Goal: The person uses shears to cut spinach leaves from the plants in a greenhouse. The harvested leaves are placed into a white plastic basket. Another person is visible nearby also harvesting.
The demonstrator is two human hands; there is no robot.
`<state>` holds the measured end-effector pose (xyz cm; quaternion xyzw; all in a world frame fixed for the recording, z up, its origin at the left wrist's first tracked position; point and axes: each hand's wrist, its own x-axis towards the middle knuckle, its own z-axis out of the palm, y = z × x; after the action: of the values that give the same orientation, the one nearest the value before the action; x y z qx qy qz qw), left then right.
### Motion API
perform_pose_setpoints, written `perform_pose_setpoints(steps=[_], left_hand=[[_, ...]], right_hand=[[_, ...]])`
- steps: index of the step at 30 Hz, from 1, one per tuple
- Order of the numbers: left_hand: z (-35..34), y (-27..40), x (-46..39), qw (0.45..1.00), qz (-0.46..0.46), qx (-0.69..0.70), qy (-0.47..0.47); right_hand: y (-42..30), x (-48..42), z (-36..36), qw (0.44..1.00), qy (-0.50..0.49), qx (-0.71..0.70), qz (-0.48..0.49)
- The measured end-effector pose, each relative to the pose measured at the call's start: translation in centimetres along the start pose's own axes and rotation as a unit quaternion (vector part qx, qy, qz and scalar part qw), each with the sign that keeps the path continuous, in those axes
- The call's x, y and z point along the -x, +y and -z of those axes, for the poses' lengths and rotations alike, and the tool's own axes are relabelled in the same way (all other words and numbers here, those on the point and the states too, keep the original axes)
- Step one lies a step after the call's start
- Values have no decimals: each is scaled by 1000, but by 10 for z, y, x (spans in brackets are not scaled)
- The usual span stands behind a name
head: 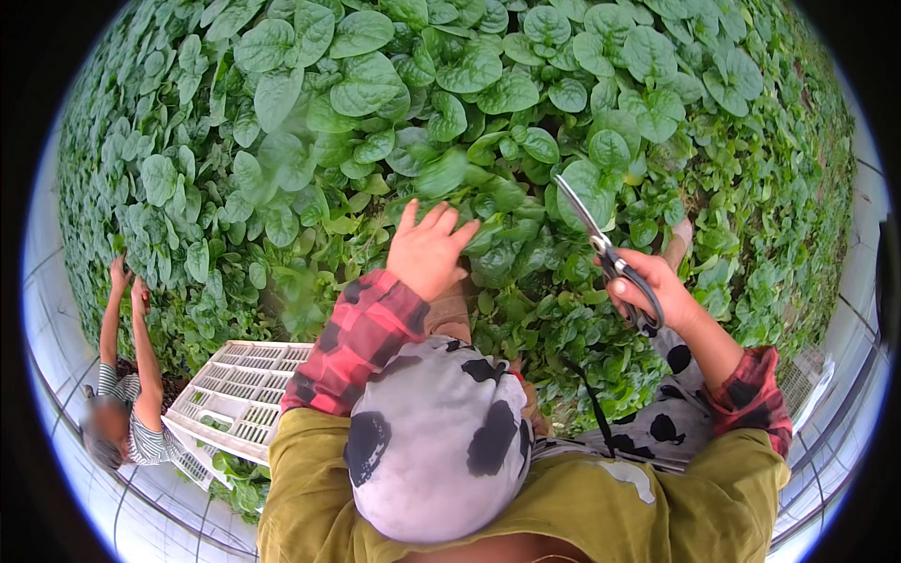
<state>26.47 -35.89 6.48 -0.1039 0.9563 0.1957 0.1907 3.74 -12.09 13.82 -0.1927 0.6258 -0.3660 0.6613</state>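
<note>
My left hand [429, 248] is palm down with its fingers spread, over the edge of a dense bed of leafy greens [369, 84] with broad, rounded leaves. Just beyond its fingertips some leaves [443, 174] are blurred; no stem shows between the fingers. In my right hand [651, 285] is a pair of scissors [598, 243] with dark handles. Their metal blades point up and to the left, close together, in front of a large leaf [586, 193]. Whether the blade tips touch that leaf, I cannot tell.
To my left, a white slatted plastic crate [243, 383] has cut greens [243, 485] beside or in it. Farther left, another person [141, 394] reaches both hands into the plants. A second crate [802, 380] is at far right. My foot [678, 243] is among low leaves.
</note>
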Motion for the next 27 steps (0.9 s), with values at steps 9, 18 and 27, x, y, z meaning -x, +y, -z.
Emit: perform_pose_setpoints(steps=[9, 18, 27], left_hand=[[-12, -16, 6, 999, 21, 25, -1], [8, 41, -43, 980, 24, 88, 179], [-57, 3, -18, 974, 75, 92, 193]], right_hand=[[49, -50, -31, 993, 70, 76, -59], [51, -62, -51, 980, 20, 194, -49], [27, -76, -23, 969, -73, -84, -222]])
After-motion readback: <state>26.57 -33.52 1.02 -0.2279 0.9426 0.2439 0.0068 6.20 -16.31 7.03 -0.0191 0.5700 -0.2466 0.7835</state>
